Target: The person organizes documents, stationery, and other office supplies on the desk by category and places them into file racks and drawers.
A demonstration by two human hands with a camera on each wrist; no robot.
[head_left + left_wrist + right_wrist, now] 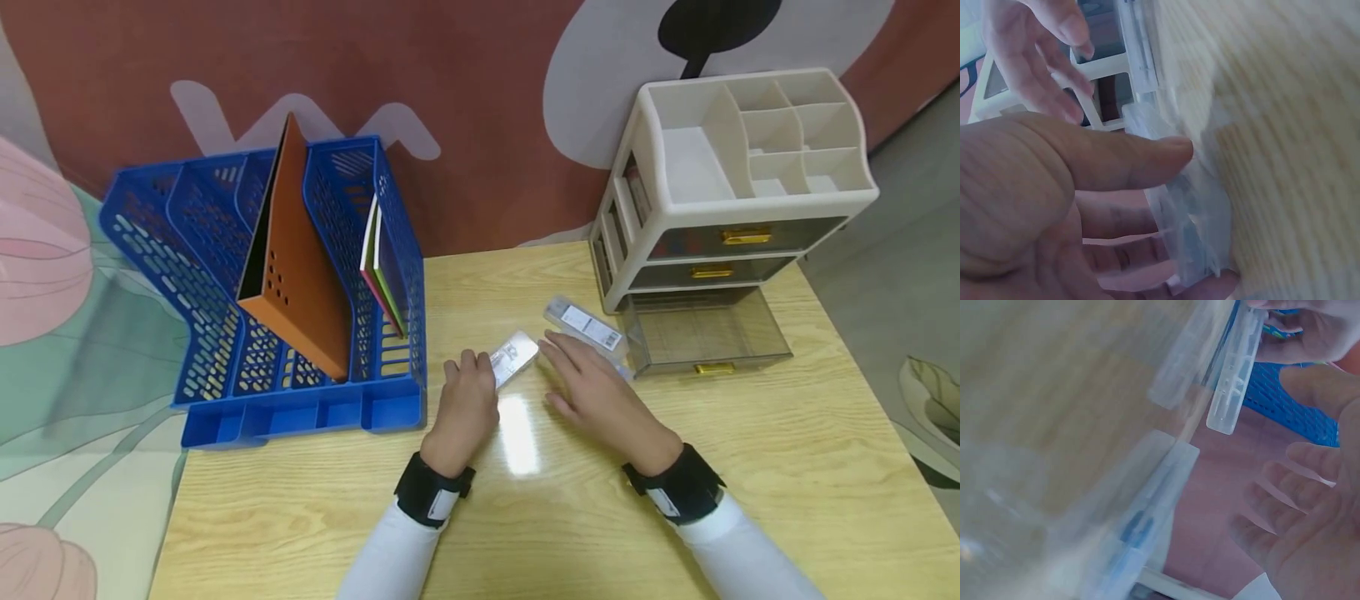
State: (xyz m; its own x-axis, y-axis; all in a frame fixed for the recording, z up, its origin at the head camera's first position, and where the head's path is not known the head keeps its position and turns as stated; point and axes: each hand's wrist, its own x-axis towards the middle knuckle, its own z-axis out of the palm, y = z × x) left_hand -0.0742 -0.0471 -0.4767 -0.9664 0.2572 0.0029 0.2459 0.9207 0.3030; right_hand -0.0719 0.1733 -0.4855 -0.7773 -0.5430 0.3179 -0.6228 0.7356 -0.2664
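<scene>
Near the middle of the table, my left hand (467, 408) grips a slim clear plastic case (516, 357). The left wrist view shows the thumb on one face of this case (1200, 212) and the fingers on the opposite side. My right hand (603, 404) has its fingers loosely extended, holding nothing. Just beyond its fingertips lies a second long clear case (588, 323) with a white barcode label, close to the pulled-out drawer. Something blue shows inside that second case (1141, 525) in the right wrist view.
A white desktop organizer (690, 208) stands at the back right, its clear bottom drawer (708, 333) pulled out. At the left is a blue file rack (393, 408) holding an orange folder (307, 283) and thin booklets (382, 275). A printed cloth (495, 108) hangs behind.
</scene>
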